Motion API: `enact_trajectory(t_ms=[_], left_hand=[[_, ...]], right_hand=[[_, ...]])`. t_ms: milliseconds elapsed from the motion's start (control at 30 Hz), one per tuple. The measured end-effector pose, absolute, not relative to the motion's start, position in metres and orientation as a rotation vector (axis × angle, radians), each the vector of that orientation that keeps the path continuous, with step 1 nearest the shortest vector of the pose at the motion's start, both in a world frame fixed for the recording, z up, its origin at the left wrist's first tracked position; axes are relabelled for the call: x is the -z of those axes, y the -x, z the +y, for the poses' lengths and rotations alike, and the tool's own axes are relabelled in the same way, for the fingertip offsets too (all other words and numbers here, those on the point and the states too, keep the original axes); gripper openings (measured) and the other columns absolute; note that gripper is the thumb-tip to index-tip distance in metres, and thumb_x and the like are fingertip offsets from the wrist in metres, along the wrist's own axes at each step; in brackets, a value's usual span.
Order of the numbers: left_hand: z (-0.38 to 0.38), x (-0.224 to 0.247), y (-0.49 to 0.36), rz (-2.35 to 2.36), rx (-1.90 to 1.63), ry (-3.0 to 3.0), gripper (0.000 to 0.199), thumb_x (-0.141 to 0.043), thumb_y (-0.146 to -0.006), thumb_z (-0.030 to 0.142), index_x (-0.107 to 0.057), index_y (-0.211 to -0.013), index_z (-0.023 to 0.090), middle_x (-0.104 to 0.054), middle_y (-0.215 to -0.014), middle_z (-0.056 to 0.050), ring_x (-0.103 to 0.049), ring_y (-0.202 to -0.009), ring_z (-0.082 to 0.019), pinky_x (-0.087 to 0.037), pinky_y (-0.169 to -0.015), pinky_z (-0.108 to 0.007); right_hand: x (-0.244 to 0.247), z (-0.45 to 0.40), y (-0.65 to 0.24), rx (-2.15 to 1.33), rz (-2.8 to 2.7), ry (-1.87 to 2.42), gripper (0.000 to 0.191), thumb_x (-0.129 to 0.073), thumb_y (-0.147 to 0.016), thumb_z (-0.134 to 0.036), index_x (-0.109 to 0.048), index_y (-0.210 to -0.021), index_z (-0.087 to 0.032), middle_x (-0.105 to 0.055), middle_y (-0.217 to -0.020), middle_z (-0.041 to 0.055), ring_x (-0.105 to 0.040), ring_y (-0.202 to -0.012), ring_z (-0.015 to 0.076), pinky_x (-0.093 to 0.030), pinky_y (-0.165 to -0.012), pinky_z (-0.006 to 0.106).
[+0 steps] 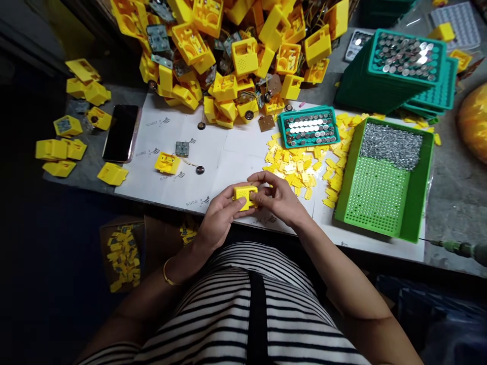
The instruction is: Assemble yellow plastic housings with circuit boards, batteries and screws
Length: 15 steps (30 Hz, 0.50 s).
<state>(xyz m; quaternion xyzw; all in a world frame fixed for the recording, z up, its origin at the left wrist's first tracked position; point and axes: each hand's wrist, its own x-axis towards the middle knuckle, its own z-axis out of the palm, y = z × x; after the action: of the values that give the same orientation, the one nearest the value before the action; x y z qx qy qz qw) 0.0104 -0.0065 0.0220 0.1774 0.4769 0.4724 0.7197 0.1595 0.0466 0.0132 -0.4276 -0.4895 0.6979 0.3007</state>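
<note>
Casing, likely light, stiff plastic, is pinched by its edges between both hands, best gripped there.

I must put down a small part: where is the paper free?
Bare paper: between the nearest black disc and the loose yellow pieces, and between the phone and lone circuit board. Crowded: the yellow heap and around the teal tray.

Grey worktop partly covered in white printed paper, dark floor, dim surroundings
</note>
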Motion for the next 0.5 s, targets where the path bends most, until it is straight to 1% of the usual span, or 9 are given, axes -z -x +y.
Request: enact_trajectory(t_ms=[100, 200, 333, 500], left_hand=[[-0.003, -0.022, -0.013, 0.989, -1.07, -0.29, 0.027, -0.064, -0.082, 0.021, -0.066, -0.109, 0.016, -0.069, -0.115, -0.01, -0.065, -0.108, -0.025, -0.049, -0.1, -0.046], [-0.001, -0.021, -0.017, 0.966, -1.11, -0.23, 0.024, -0.062, -0.084, 0.021, -0.066, -0.107, 0.015, -0.07, -0.111, -0.01, -0.064, -0.109, -0.025, -0.046, -0.102, -0.047], [-0.001, -0.019, -0.026, 1.003, -1.11, -0.23, 0.025, -0.062, -0.084, 0.022, -0.064, -0.108, 0.017, -0.069, -0.113, -0.009, -0.062, -0.114, -0.024, -0.045, -0.104, -0.043], [-0.012, -0.017, -0.038, 1.094, -1.089, -0.308, 0.03, -0.066, -0.081, 0.023, -0.062, -0.111, 0.021, -0.068, -0.112, -0.005, -0.062, -0.111, -0.02, -0.046, -0.1, -0.036]], right_hand=[[-0.011, 0.043, -0.166, -1.801, -1.197, 1.145, 0.038, -0.071, -0.076, -0.033, -0.058, -0.11, -0.02, -0.058, -0.094, 0.0004, -0.055, -0.062, 0.0068, -0.051, -0.057, 0.021], [-0.01, 0.034, -0.175, -1.746, -1.113, 1.191, 0.04, -0.07, -0.078, -0.042, -0.059, -0.11, -0.02, -0.061, -0.097, 0.0023, -0.06, -0.067, 0.0099, -0.054, -0.057, 0.023], [-0.01, 0.02, -0.179, -1.676, -1.219, 1.235, 0.041, -0.073, -0.075, -0.037, -0.06, -0.109, -0.019, -0.065, -0.095, 0.0029, -0.061, -0.065, 0.0101, -0.055, -0.058, 0.024], [-0.005, 0.004, -0.182, -1.379, -1.482, 1.296, 0.028, -0.066, -0.081, -0.027, -0.062, -0.107, -0.019, -0.068, -0.092, 0.0024, -0.063, -0.071, 0.0109, -0.054, -0.066, 0.024]])
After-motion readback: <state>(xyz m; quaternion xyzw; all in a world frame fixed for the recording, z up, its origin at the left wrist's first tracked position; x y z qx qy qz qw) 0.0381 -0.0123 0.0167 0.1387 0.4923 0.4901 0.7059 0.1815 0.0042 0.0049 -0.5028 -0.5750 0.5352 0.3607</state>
